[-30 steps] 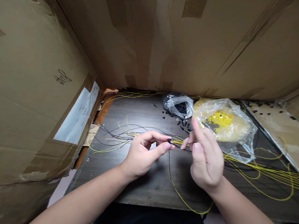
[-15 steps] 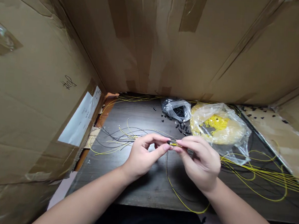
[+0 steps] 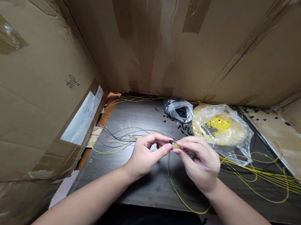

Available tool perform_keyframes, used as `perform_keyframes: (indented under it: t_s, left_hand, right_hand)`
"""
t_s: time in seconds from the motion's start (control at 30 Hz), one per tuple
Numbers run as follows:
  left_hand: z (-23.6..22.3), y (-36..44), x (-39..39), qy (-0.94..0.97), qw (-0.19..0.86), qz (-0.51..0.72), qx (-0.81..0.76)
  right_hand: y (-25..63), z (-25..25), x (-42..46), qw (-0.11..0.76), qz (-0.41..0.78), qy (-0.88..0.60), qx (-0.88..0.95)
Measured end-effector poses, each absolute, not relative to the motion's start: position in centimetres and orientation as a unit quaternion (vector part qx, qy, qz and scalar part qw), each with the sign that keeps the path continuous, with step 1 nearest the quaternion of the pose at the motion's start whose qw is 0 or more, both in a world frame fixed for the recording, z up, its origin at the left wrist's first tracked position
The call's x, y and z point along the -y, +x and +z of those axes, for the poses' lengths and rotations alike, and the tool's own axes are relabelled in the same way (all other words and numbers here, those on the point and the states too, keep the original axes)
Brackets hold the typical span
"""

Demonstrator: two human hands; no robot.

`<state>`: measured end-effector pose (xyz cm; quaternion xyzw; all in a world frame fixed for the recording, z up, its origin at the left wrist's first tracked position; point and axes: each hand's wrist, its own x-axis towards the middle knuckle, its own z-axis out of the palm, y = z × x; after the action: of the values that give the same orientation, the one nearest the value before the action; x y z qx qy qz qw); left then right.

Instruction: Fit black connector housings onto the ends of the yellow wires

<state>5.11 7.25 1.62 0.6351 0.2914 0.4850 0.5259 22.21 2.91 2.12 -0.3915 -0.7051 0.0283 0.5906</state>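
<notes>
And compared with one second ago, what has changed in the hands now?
The right hand has moved left, towards the left hand; its thumb and fingers, apart before, now pinch a yellow item too small to identify, beside the black piece. The left hand still pinches the black piece; the bag of black parts and the bag of yellow parts stayed.

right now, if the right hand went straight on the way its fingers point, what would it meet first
Probably the small black piece pinched by the left hand, directly ahead; depth there is hard to judge.
</notes>
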Motion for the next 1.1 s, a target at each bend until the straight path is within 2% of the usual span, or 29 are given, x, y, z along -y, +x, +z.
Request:
perform_keyframes:
  t_s: [0.43,1.1]
  left_hand:
    - [1.33,5.05,-7.22,0.662,0.491,0.485,-0.294]
    - [1.97,4.58,-7.53,0.746,0.358,0.512,-0.231]
  right_hand:
    - [22.20,2.07,-2.91,0.595,0.045,-0.379,0.708]
    - [21.35,2.24,-3.13,0.612,0.189,-0.395,0.659]
